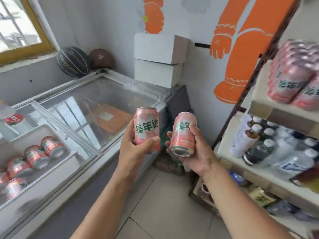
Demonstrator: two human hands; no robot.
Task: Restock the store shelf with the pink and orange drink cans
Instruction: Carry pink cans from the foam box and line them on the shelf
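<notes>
We hold one pink can in each hand, mid-air between freezer (96, 107) and shelf (269, 114). Left hand (133, 150): grip wrapped around left can (146, 128), upright, label facing us. Right hand (196, 152): grip wrapped around right can (183, 133), tilted, its base toward us. The cans are near each other but apart. More cans lie in a white bin (51, 163) on the freezer at left. Shelf cans (291, 80) lie stacked on the top shelf, blurred.
</notes>
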